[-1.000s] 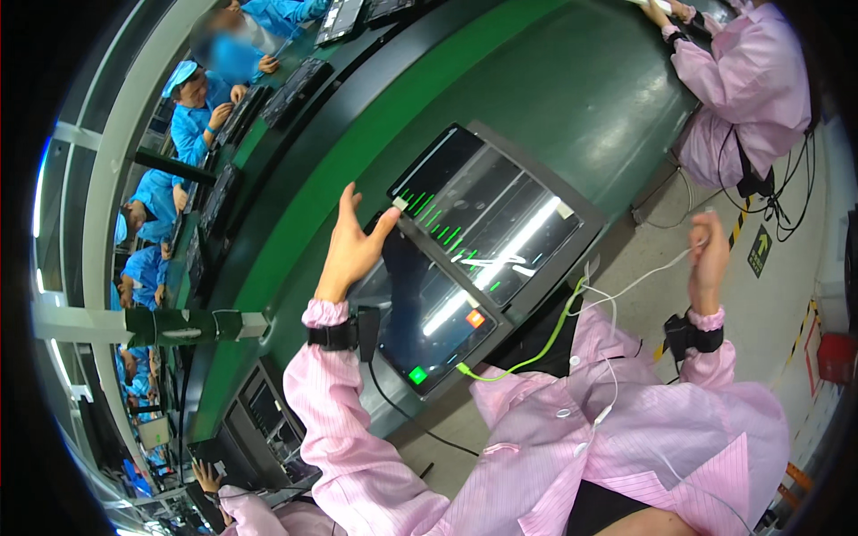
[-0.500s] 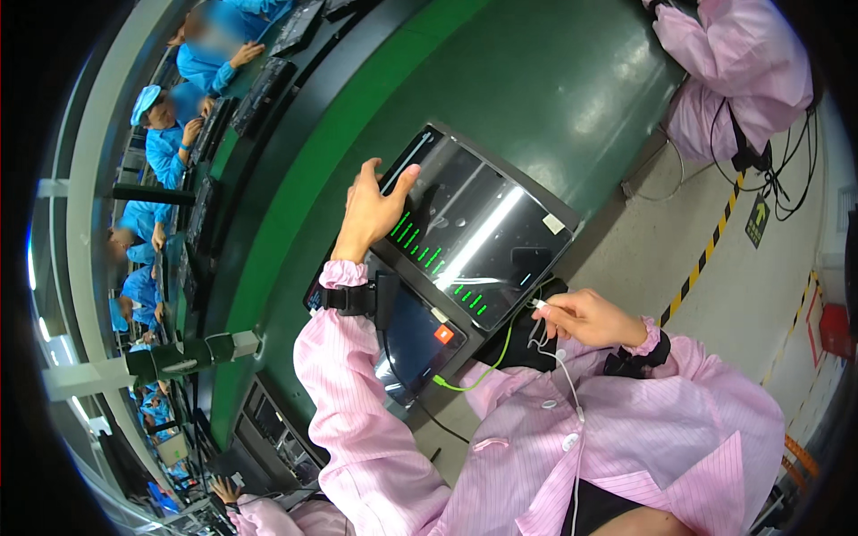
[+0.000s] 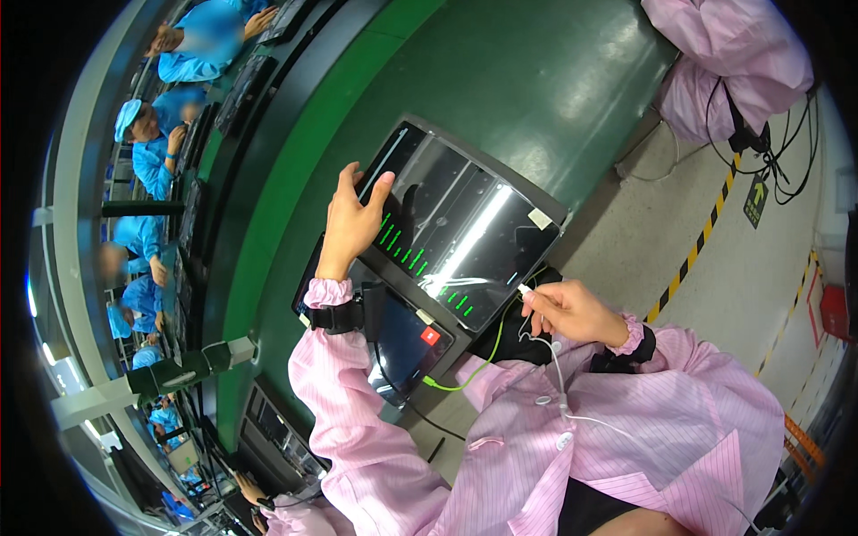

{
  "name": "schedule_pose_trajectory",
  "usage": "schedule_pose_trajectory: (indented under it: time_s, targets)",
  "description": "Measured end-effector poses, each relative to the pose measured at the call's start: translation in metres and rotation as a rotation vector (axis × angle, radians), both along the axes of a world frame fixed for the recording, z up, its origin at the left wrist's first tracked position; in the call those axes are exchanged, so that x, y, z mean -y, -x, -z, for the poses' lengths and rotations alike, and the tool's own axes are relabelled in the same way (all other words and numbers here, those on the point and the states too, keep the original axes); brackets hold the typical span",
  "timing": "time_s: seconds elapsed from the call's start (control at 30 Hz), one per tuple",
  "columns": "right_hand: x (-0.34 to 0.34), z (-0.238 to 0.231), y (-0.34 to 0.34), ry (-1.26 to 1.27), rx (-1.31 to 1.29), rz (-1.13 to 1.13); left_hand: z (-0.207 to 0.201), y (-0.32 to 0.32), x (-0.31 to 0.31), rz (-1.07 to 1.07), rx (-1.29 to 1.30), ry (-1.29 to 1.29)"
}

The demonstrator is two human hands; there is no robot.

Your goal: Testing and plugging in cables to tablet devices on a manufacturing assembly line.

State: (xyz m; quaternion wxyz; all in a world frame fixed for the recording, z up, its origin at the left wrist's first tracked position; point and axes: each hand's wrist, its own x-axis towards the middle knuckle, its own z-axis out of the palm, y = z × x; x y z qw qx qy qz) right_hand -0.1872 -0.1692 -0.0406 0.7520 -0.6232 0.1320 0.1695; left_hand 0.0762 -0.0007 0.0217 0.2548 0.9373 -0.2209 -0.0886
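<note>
2 hands at a dark tablet, the right one pinching a white plug.
The left hand (image 3: 351,223) spreads its thumb and fingers apart at the left edge of the dark tablet (image 3: 456,201); how firmly it presses, I cannot tell. The right hand (image 3: 576,310) closes on the white plug (image 3: 525,289) beside the tablet's near edge; whether it is seated is too small to tell. The tablet, showing green bars, lies between the hands on the green table (image 3: 536,98). Nearer than the left hand lies a 2nd tablet (image 3: 393,335), a green cable (image 3: 469,382) at its corner.
</note>
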Motion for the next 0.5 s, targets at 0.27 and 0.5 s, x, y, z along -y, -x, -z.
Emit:
schedule_pose_trajectory:
  time_s: [0.27, 0.5]
  targets:
    - [-0.0007, -0.0029, -0.0021, -0.005, -0.007, 0.005, -0.0008, 0.0028, -0.0025, 0.013, 0.020, -0.003]
    - [-0.0007, 0.0016, -0.0036, -0.002, 0.008, -0.006, -0.0012, 0.0035, -0.0027, 0.010, 0.000, -0.010]
